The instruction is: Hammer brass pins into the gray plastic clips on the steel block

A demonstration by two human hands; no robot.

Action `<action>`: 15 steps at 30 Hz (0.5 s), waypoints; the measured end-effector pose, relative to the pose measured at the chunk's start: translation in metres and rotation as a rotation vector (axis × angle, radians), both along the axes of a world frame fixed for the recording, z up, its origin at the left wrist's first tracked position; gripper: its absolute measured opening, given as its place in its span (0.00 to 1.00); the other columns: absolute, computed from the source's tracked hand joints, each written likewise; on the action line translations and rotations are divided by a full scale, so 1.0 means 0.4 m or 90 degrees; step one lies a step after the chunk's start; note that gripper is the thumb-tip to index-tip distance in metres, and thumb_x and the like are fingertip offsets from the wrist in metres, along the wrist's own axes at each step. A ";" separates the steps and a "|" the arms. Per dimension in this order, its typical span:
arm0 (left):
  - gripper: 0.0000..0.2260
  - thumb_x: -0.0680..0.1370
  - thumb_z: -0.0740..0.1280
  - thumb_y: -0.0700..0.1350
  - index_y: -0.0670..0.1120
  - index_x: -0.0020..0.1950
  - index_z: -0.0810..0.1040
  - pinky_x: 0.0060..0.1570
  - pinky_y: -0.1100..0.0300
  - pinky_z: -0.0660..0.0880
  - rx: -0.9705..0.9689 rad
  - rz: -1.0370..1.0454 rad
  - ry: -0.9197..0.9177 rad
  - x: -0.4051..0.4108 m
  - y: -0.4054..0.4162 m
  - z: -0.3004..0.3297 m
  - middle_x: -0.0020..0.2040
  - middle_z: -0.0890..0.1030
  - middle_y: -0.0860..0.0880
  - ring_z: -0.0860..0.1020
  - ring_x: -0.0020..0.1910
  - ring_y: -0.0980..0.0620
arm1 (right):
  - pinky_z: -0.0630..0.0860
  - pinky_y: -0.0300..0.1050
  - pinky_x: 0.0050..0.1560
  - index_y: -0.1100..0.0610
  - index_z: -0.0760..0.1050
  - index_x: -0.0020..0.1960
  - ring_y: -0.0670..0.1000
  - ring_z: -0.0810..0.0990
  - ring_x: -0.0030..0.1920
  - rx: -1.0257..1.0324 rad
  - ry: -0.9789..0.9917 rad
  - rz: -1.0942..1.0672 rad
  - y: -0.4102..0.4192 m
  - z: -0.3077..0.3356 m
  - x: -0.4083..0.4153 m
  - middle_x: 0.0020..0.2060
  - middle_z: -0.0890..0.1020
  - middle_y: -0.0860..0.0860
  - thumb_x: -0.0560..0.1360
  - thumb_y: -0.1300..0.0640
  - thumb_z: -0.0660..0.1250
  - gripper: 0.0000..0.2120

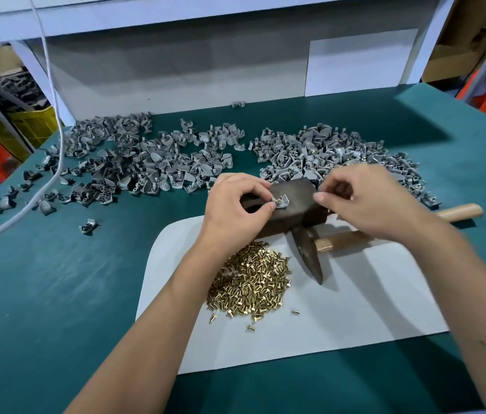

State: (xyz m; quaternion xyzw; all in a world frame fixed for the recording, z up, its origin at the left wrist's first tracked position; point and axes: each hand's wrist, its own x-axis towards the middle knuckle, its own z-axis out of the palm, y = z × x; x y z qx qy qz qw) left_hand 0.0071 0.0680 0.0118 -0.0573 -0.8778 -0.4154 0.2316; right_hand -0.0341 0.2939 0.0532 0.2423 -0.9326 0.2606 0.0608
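A dark steel block (298, 201) sits at the back of a white mat (355, 309). On its top lies one gray plastic clip (283, 202) with a brass pin (280, 199) standing in it. My left hand (237, 207) pinches the clip's left side between thumb and forefinger. My right hand (367, 201) hovers just right of the clip with curled fingers; whether it holds anything is hidden. A hammer (310, 252) with a wooden handle (459, 211) lies under my right hand. A heap of brass pins (250, 282) is on the mat.
Two large piles of gray clips spread across the green table, one at the back left (134, 162) and one at the back right (334, 156). A gray cable (56, 121) runs down the left side. A white panel (176, 70) closes off the back.
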 end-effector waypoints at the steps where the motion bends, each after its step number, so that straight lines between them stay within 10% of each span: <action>1: 0.04 0.72 0.78 0.43 0.52 0.41 0.85 0.63 0.56 0.72 0.003 0.000 -0.002 0.000 -0.001 0.000 0.49 0.84 0.59 0.76 0.58 0.56 | 0.77 0.46 0.42 0.52 0.81 0.41 0.46 0.80 0.37 0.051 -0.050 0.014 0.029 0.006 -0.007 0.33 0.82 0.44 0.76 0.50 0.75 0.08; 11: 0.04 0.72 0.78 0.41 0.49 0.41 0.85 0.64 0.47 0.73 0.052 -0.005 -0.045 -0.002 0.005 -0.002 0.51 0.85 0.56 0.79 0.58 0.52 | 0.76 0.42 0.41 0.48 0.80 0.44 0.43 0.78 0.38 0.151 -0.210 0.195 0.077 -0.013 0.016 0.38 0.81 0.43 0.70 0.54 0.80 0.09; 15: 0.04 0.72 0.78 0.40 0.47 0.41 0.85 0.64 0.45 0.74 0.066 -0.014 -0.056 -0.008 0.002 -0.005 0.52 0.85 0.53 0.80 0.58 0.50 | 0.72 0.39 0.37 0.52 0.77 0.46 0.46 0.77 0.36 -0.028 -0.298 0.233 0.096 0.038 0.015 0.37 0.83 0.51 0.74 0.56 0.76 0.07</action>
